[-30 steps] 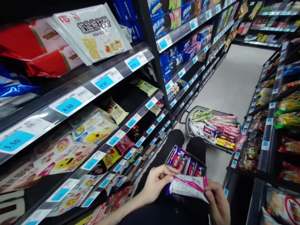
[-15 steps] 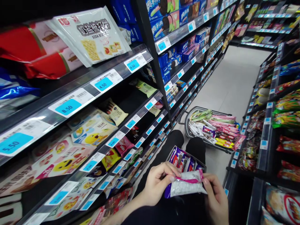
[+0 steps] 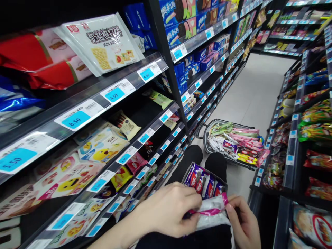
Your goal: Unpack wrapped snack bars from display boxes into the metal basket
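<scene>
Low in the middle of the head view, a silvery snack packet with a pink seam and pink corner is stretched between both hands. My left hand is closed on its left part, the fingers curled and partly covering it. At its right edge, my right hand pinches the packet between thumb and fingers. Just beyond, an open box rests on the lap, filled with several purple packets marked in red and white. My left hand overlaps the near side of that box.
On the aisle floor ahead stands a basket loaded with several wrapped snacks. A tall shelf with price tags runs along the left, carrying a soda biscuit bag. Lower shelves with bagged snacks line the right. Knees lie between box and basket.
My left hand has moved forward and turned over, now covering more of the packet's left part. My right hand has shifted slightly right. More of the purple packets in the box show.
</scene>
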### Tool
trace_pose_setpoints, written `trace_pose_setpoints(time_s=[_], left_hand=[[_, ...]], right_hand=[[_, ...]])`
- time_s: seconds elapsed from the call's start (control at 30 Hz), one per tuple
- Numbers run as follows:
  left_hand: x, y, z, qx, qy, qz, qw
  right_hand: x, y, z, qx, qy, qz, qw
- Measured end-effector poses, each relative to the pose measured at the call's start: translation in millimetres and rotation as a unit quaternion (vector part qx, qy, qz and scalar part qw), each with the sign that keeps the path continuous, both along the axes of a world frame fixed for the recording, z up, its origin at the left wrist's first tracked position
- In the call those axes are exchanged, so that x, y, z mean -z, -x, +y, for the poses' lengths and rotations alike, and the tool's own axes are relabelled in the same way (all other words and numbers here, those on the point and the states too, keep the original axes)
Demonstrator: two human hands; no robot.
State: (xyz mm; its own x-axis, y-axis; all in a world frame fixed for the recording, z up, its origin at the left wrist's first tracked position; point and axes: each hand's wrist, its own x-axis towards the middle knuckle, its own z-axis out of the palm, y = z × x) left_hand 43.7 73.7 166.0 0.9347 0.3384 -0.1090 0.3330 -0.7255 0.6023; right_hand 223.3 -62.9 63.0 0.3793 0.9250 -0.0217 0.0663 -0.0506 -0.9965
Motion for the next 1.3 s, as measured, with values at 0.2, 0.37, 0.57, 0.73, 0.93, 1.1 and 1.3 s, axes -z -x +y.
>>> trace_pose_setpoints(time_s=[0.2,0.37,0.57,0.73,0.93,1.1,1.3], left_hand=[[11.0,-22.9,-14.2,0.056,-0.135,-0.013,0.989],[23.5,-26.4,-21.1,-0.001,-0.101,-0.023,0.995],[27.8,-28.4,-14.2,-0.121,0.098,-0.098,0.983],[41.3,-29.8,-8.6,-0.198,0.226,-0.159,0.94],[48.0,-24.1,-0.4,-0.179,0.296,-0.143,0.927],[54.1,-22.3,-1.6,-0.103,0.313,-0.142,0.934],[83.7,-28.9,-14.8,-0.182,0.403,-0.182,0.878]], right_hand=[[-11.7,21.9,5.1,0.084,0.011,-0.023,0.996],[-10.3,25.2,5.2,0.141,-0.024,-0.074,0.987],[-8.8,28.7,4.7,0.169,-0.046,-0.092,0.98],[-5.7,29.9,5.0,0.17,-0.058,-0.082,0.98],[-8.4,33.1,5.0,0.136,-0.093,-0.07,0.984],[-6.5,18.1,2.2,0.04,-0.082,0.057,0.994],[7.2,0.2,0.2,-0.008,0.017,0.162,0.987]])
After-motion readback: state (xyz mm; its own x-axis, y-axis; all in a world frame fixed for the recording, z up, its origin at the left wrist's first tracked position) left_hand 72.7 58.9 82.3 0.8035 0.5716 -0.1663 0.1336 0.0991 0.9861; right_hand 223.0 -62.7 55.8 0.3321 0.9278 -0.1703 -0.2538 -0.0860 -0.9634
